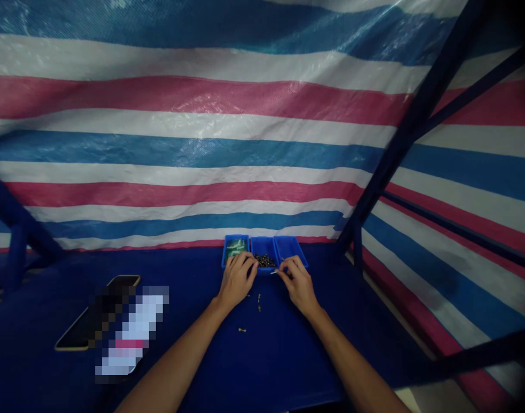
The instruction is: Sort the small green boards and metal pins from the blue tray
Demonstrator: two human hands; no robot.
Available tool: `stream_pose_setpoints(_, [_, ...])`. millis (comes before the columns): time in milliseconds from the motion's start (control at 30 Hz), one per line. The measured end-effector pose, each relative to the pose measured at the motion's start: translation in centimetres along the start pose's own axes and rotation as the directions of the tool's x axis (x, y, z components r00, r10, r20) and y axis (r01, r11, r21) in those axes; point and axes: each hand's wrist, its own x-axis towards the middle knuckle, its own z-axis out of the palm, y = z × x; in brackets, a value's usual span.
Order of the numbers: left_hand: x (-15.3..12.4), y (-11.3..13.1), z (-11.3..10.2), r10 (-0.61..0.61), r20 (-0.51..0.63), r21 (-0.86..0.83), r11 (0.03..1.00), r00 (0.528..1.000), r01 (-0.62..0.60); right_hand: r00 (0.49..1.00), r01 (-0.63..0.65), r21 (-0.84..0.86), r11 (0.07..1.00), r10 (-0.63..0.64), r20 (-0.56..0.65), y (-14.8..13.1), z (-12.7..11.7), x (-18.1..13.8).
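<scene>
My left hand (237, 277) is at the front of the blue bins, its fingers curled together near the small dark and brass-coloured parts (264, 261) in the middle bin (262, 244). Whatever its fingertips hold, if anything, is too small to make out. Between thumb and fingers, my right hand (297, 282) pinches a thin pale piece (274, 272), just in front of the middle and right bins. Below the hands, small brass-coloured parts (259, 303) lie on the blue table, with another small part (242, 330) closer to me.
In the left bin (236, 237) lie green and whitish contents. The right bin (290, 246) adjoins the middle one. A phone (79, 327) and a pixelated, bright-screened object (135, 332) rest on the table (193, 367) at left. Blue frame bars (389, 166) and striped sheeting enclose the table.
</scene>
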Motion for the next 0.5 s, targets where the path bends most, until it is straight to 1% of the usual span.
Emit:
stream_pose_setpoints(267, [0.04, 0.01, 0.05, -0.003, 0.011, 0.0, 1.0, 1.0, 0.003, 0.999, -0.021, 0.016, 1.0, 0.022, -0.042, 0.07, -0.26, 0.21])
stream_pose_setpoints(400, [0.05, 0.03, 0.01, -0.003, 0.017, 0.0, 1.0, 1.0, 0.003, 1.0, 0.009, 0.058, 0.998, -0.01, 0.017, 0.03, -0.26, 0.15])
stream_pose_setpoints(500, [0.01, 0.02, -0.01, -0.002, 0.014, 0.001, 1.0, 1.0, 0.002, 0.998, -0.005, 0.103, 0.995, -0.002, 0.062, 0.17, -0.06, -0.06])
